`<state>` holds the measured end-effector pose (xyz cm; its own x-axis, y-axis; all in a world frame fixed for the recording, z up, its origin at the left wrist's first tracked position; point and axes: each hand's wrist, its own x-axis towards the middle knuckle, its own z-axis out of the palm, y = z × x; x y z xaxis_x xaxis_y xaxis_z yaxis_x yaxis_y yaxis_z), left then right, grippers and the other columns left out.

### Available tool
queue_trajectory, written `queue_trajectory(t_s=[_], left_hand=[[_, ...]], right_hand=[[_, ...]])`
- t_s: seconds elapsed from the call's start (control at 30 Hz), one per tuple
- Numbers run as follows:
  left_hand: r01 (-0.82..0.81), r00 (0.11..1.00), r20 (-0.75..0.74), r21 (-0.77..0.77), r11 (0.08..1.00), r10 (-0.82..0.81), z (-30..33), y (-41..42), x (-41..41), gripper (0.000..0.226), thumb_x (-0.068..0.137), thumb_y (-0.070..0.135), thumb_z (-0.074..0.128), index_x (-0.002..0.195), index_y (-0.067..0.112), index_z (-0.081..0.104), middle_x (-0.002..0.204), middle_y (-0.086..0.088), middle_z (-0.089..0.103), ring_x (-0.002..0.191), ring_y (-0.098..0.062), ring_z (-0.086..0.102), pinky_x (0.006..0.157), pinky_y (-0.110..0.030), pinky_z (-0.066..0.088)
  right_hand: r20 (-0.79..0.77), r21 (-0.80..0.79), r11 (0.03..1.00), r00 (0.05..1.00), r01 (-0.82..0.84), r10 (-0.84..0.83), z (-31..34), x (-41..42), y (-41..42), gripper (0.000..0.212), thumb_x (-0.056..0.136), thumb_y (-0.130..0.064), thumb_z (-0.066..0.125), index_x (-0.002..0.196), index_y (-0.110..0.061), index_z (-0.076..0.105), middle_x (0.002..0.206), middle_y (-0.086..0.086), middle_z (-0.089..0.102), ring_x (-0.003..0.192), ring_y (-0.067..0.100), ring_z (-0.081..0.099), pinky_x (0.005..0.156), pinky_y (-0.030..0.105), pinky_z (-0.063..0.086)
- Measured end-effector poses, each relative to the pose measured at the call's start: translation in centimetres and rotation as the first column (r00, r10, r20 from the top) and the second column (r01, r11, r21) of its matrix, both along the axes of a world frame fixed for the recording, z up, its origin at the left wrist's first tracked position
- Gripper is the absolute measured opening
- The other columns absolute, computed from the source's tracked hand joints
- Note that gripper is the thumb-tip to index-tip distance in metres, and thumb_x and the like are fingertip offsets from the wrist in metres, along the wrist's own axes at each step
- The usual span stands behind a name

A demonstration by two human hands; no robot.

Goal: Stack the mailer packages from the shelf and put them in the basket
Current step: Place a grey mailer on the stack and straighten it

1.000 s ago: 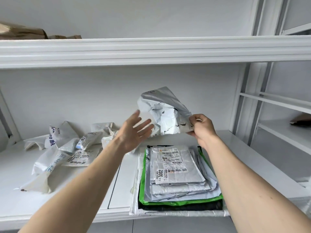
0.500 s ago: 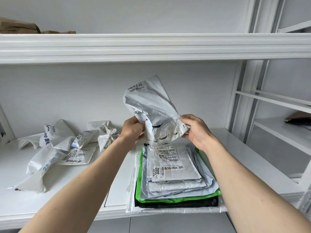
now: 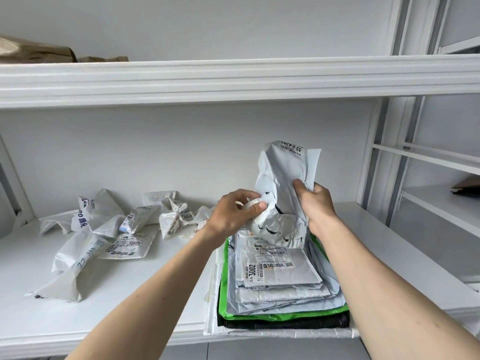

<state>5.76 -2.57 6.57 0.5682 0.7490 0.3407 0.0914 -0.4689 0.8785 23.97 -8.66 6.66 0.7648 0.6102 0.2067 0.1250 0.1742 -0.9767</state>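
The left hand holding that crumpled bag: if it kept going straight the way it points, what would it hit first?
The left hand points right, so probably the right hand, gripping the same crumpled grey plastic mailer. Depth is unclear.

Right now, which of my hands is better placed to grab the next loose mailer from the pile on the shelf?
Probably left. Both hands grip the crumpled mailer, but the left hand sits right beside the loose pile, while the right hand is on the far side, above the flat stack.
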Motion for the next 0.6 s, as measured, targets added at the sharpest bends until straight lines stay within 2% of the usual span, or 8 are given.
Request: queue_trajectory(t_s=[0.1, 0.17, 0.27, 0.33, 0.37, 0.43, 0.5, 0.6], left_hand=[[0.093, 0.995, 0.026, -0.080, 0.992, -0.092, -0.5, 0.3, 0.1, 0.008, 0.084, 0.018, 0.074, 0.088, 0.015, 0.067, 0.076, 0.000, 0.058, 0.061, -0.007, 0.054, 0.059, -0.016, 0.046], [0.076, 0.996, 0.052, -0.058, 0.995, -0.073, -0.5, 0.8, -0.1, 0.009, 0.087, 0.011, 0.071, 0.082, 0.010, 0.064, 0.068, 0.001, 0.057, 0.054, -0.003, 0.050, 0.056, -0.016, 0.042], [-0.036, 0.982, 0.184, -0.030, 0.999, 0.041, -0.5, 1.7, -1.2, 0.013, 0.092, 0.012, 0.065, 0.081, 0.007, 0.060, 0.060, 0.004, 0.049, 0.047, 0.000, 0.041, 0.048, -0.013, 0.034], [-0.049, 0.975, 0.217, -0.041, 0.998, 0.057, -0.7, 2.4, -1.9, 0.014, 0.094, 0.015, 0.062, 0.083, 0.007, 0.058, 0.060, 0.005, 0.048, 0.049, 0.000, 0.040, 0.049, -0.012, 0.033], [-0.032, 0.979, 0.198, -0.077, 0.997, 0.047, -0.8, 2.7, -2.1, 0.015, 0.095, 0.019, 0.061, 0.085, 0.008, 0.057, 0.064, 0.004, 0.051, 0.054, -0.001, 0.045, 0.054, -0.013, 0.037], [0.028, 0.993, 0.115, -0.248, 0.968, 0.001, -1.0, 3.3, -2.2, 0.024, 0.093, 0.034, 0.061, 0.096, 0.011, 0.061, 0.086, -0.004, 0.061, 0.079, -0.012, 0.058, 0.071, -0.023, 0.048], [0.053, 0.998, 0.038, -0.400, 0.915, -0.041, -0.6, 3.6, -2.4, 0.044, 0.088, 0.050, 0.056, 0.114, 0.016, 0.064, 0.105, -0.008, 0.063, 0.095, -0.022, 0.058, 0.080, -0.033, 0.048], [0.091, 0.995, 0.009, -0.413, 0.906, -0.096, 0.7, 3.5, -2.2, 0.064, 0.082, 0.070, 0.050, 0.124, 0.024, 0.063, 0.113, 0.001, 0.067, 0.102, -0.020, 0.062, 0.091, -0.037, 0.044]], right_hand=[[0.006, 0.005, 1.000, 1.000, 0.004, -0.004, -0.1, -0.3, 0.1, 0.022, 0.092, -0.032, 0.062, 0.082, -0.012, 0.058, 0.074, 0.006, 0.055, 0.071, 0.018, 0.051, 0.066, 0.027, 0.038], [-0.031, 0.022, 0.999, 0.999, 0.039, -0.039, 0.1, -0.2, -0.3, 0.024, 0.094, -0.032, 0.060, 0.078, -0.015, 0.054, 0.070, 0.000, 0.054, 0.067, 0.018, 0.051, 0.067, 0.026, 0.038], [-0.147, 0.076, 0.986, 0.980, 0.149, -0.137, 0.0, 0.7, -0.9, 0.026, 0.096, -0.031, 0.060, 0.077, -0.014, 0.053, 0.067, -0.003, 0.050, 0.059, 0.014, 0.045, 0.055, 0.023, 0.035], [-0.176, 0.102, 0.980, 0.973, 0.171, -0.152, -0.1, 0.7, -1.0, 0.029, 0.096, -0.031, 0.061, 0.074, -0.015, 0.050, 0.065, -0.003, 0.049, 0.060, 0.014, 0.044, 0.055, 0.024, 0.036], [-0.176, 0.113, 0.978, 0.972, 0.176, -0.155, -0.1, 0.5, -0.9, 0.031, 0.096, -0.032, 0.061, 0.073, -0.015, 0.048, 0.066, -0.002, 0.049, 0.060, 0.013, 0.044, 0.056, 0.024, 0.037], [-0.131, 0.133, 0.978, 0.981, 0.158, -0.141, 0.0, 0.4, -0.9, 0.030, 0.097, -0.031, 0.059, 0.073, -0.016, 0.048, 0.068, -0.002, 0.050, 0.061, 0.012, 0.045, 0.053, 0.020, 0.038], [0.010, 0.115, 0.989, 0.996, 0.092, -0.094, 0.3, 0.4, -1.1, 0.026, 0.098, -0.028, 0.057, 0.075, -0.019, 0.051, 0.069, -0.003, 0.052, 0.059, 0.010, 0.046, 0.047, 0.012, 0.036], [0.207, 0.054, 0.999, 0.978, 0.003, -0.014, 0.4, 0.7, -1.0, 0.021, 0.098, -0.027, 0.058, 0.078, -0.021, 0.056, 0.071, -0.008, 0.057, 0.060, 0.002, 0.050, 0.051, 0.010, 0.038]])
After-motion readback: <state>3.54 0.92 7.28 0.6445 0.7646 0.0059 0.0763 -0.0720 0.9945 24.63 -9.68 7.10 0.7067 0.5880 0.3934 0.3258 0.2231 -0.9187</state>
